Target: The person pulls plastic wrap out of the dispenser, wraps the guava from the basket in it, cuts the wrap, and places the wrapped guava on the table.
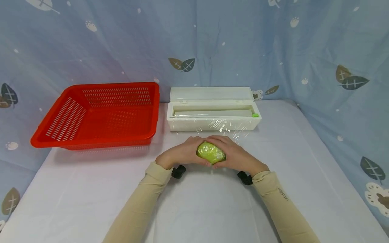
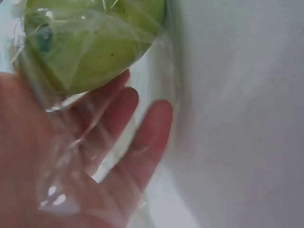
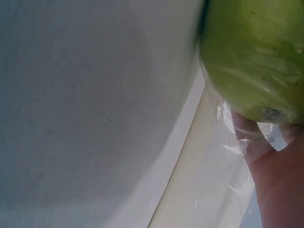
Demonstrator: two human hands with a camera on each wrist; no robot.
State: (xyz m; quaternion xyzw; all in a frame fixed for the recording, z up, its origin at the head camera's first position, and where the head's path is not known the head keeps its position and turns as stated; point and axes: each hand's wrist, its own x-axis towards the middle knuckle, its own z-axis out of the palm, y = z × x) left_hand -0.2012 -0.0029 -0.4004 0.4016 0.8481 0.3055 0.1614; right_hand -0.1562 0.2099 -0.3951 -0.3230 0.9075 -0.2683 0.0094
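Note:
Both hands hold a yellow-green fruit (image 1: 211, 152) above the middle of the table, one from each side. Clear plastic wrap covers the fruit with wrinkles and shine. My left hand (image 1: 184, 152) grips its left side, thumb toward me; in the left wrist view, loose film lies over the palm and several fingers (image 2: 154, 128) extend below the fruit. On the other side, my right hand (image 1: 235, 154) grips it between thumb and fingers. In the right wrist view, film hangs from the fruit (image 3: 259, 61) beside the hand. The fruit's underside is hidden in the head view.
Behind the hands stands a white wrap dispenser box (image 1: 212, 124), lid raised, with a roll inside and a green slider (image 1: 255, 115) at its right end. Clear film (image 1: 223, 127) shows at its front. A red plastic basket (image 1: 121, 138) sits at the back left of the white-covered table (image 1: 206, 209).

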